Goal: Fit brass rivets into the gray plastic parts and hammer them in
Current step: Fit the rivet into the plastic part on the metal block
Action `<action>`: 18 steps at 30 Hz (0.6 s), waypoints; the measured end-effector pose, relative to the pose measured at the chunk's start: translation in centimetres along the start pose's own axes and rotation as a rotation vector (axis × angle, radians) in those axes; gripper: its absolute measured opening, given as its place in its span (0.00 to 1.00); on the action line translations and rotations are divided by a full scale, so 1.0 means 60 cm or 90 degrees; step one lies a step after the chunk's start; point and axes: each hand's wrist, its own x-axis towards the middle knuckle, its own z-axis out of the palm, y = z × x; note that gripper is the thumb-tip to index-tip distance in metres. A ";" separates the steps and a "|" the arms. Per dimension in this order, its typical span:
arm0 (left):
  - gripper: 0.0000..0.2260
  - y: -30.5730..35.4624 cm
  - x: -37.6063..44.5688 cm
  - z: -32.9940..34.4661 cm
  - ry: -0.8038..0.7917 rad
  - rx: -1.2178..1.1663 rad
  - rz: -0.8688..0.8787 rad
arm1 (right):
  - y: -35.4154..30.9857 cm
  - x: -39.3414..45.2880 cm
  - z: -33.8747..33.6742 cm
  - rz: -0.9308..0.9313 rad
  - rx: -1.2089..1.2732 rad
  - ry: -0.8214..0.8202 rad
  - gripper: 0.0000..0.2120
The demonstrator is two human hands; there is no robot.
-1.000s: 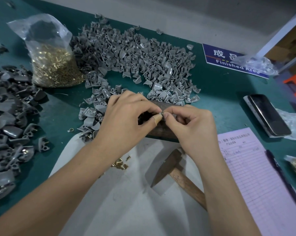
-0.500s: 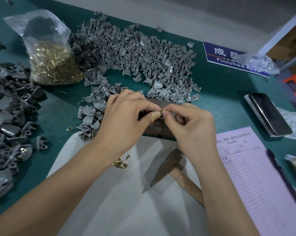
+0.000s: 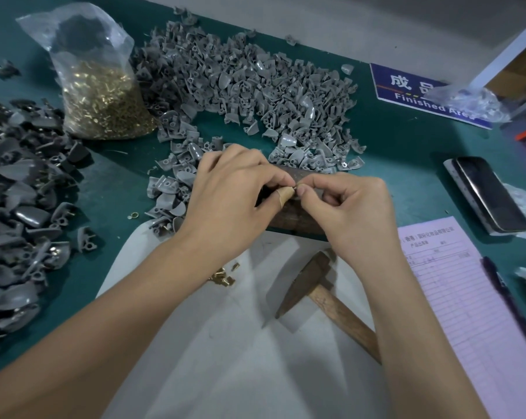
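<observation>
Hands met fingertip to fingertip over the dark metal block (image 3: pixel 289 213) at the centre of the tabletop (image 3: pixel 391 152). Left hand (image 3: pixel 225 204) had its fingers curled round something small, probably a gray plastic part, though the fingers hid it; its thumb wore a tan bandage. Right hand (image 3: pixel 349 213) pinched a small item between thumb and forefinger, likely a brass rivet, too small to confirm. The pinch point sat directly above the block, so the workpiece lay between the two hands, neither one clearly nearer.

Hammer (image 3: pixel 322 300) lay on the white sheet (image 3: pixel 225 358), just toward the body from the right wrist, handle running back and to the right, head pointing at the block. Judgement: the right hand was the nearer one for picking it up once the rivet was seated.

Loose brass rivets (image 3: pixel 222 278) lay beside the left forearm. Pile of gray plastic parts (image 3: pixel 249 92) lay beyond the hands, and the bag of rivets (image 3: pixel 101 98) far left.
</observation>
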 end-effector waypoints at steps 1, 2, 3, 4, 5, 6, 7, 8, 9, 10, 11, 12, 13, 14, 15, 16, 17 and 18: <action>0.05 0.000 0.000 0.000 -0.002 -0.002 -0.001 | 0.001 0.000 0.000 0.000 -0.001 -0.002 0.04; 0.05 0.000 0.000 0.000 -0.004 -0.003 -0.001 | 0.002 0.000 0.000 0.001 -0.003 -0.002 0.04; 0.05 0.000 0.000 0.001 -0.007 -0.004 -0.002 | 0.003 -0.001 0.001 0.002 -0.007 -0.001 0.04; 0.05 0.000 -0.001 0.003 -0.007 -0.006 -0.001 | 0.004 -0.003 0.003 0.000 -0.011 0.003 0.04; 0.05 -0.001 -0.001 0.003 -0.005 -0.010 -0.002 | 0.005 -0.004 0.005 -0.004 -0.010 0.007 0.04; 0.05 -0.001 -0.001 0.003 -0.004 -0.014 -0.002 | 0.005 -0.006 0.007 -0.006 -0.006 0.009 0.04; 0.05 -0.001 -0.001 0.002 -0.003 -0.012 -0.002 | 0.002 -0.008 0.006 -0.009 0.005 0.012 0.04; 0.06 0.000 0.000 0.000 -0.003 -0.002 0.001 | -0.001 -0.010 0.005 -0.012 0.020 0.019 0.05; 0.06 0.001 0.001 -0.001 -0.004 0.011 0.004 | -0.004 -0.012 0.001 -0.014 0.036 0.031 0.06; 0.06 0.002 0.002 -0.002 -0.007 0.022 0.008 | -0.005 -0.019 -0.006 -0.015 0.046 0.046 0.07; 0.06 0.004 0.002 -0.002 -0.010 0.026 0.008 | -0.007 -0.029 -0.016 -0.015 0.048 0.060 0.07; 0.06 0.004 0.002 -0.003 -0.012 0.025 0.005 | -0.009 -0.043 -0.028 -0.017 0.040 0.073 0.05; 0.06 0.004 0.002 -0.004 -0.014 0.021 0.001 | -0.010 -0.061 -0.039 -0.018 0.021 0.076 0.03; 0.06 0.003 0.001 -0.004 -0.017 0.016 -0.003 | -0.009 -0.084 -0.050 -0.015 -0.010 0.061 0.04; 0.07 0.003 0.002 -0.005 -0.018 0.012 -0.003 | -0.007 -0.109 -0.058 -0.003 -0.053 0.024 0.06; 0.07 0.002 0.002 -0.004 -0.020 0.009 -0.004 | -0.004 -0.135 -0.063 0.016 -0.104 -0.027 0.08; 0.07 0.002 0.002 -0.004 -0.023 0.006 -0.006 | 0.000 -0.160 -0.066 0.038 -0.152 -0.079 0.09; 0.08 0.001 0.003 -0.004 -0.027 0.004 -0.008 | 0.003 -0.181 -0.066 0.058 -0.181 -0.120 0.11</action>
